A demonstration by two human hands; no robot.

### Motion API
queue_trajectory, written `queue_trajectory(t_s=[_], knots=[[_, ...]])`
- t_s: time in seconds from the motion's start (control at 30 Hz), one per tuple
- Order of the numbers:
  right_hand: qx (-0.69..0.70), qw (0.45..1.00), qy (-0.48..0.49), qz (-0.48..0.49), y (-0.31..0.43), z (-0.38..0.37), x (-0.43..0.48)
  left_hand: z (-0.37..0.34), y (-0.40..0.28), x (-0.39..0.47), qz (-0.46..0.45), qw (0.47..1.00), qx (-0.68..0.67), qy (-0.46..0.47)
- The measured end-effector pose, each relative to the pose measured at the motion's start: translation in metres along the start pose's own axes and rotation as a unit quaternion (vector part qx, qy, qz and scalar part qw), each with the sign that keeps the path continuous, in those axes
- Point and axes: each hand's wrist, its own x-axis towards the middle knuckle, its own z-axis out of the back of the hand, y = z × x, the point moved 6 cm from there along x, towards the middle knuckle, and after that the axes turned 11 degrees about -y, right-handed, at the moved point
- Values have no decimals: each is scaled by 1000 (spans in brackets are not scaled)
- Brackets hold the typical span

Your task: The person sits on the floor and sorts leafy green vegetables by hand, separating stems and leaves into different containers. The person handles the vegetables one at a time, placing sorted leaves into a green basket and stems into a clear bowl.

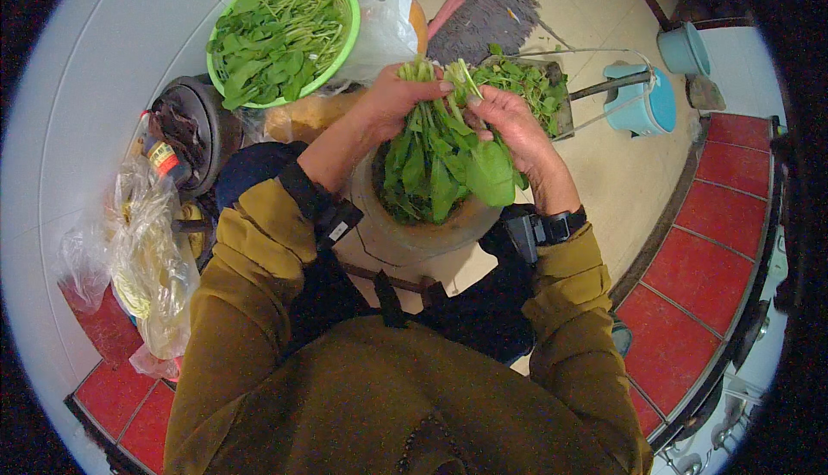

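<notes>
My left hand (398, 100) is closed around the stems of a bunch of leafy greens (424, 164), whose leaves hang down. With its thumb and fingers, my right hand (508, 116) holds a few more stems of leafy greens (488, 171) right beside that bunch. Both hands are above a round basin (414, 242) between my knees, with dark contents partly hidden by the leaves. A green plastic basket (352, 32) full of leafy greens stands at the upper left. Past my right hand, a dustpan (563, 103) with a long handle holds leaves and stems.
A grey mop head (485, 19) lies on the floor beyond my hands. Light-blue buckets (640, 103) stand at the right. A dark lidded pot (210, 132), a bottle (162, 155) and a plastic bag (152, 268) with cabbage are at the left. Red tiled ledges (689, 268) curve along the side.
</notes>
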Motion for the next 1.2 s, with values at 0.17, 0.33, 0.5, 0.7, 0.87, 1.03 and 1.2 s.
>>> queue_trajectory(t_s=[0.17,0.33,0.5,0.7,0.87,1.03,1.2], knots=[[-36,997,22,67,4,-13,-4,2,0,1,-2,1000,22,2],[54,998,23,-16,-4,-9,-2,-2,4,2,14,998,-34,43],[78,996,37,-36,-7,-8,2,-3,6,2,3,998,0,67],[-163,982,-3,94,-4,-17,3,-2,14,2,-17,996,66,58],[-285,938,-46,192,10,-21,3,7,5,5,-12,1000,1,17],[-171,956,-72,226,19,-8,6,15,-20,-6,-58,997,-35,-34],[-100,969,-153,169,20,10,12,26,-72,-16,-105,989,-6,-102]])
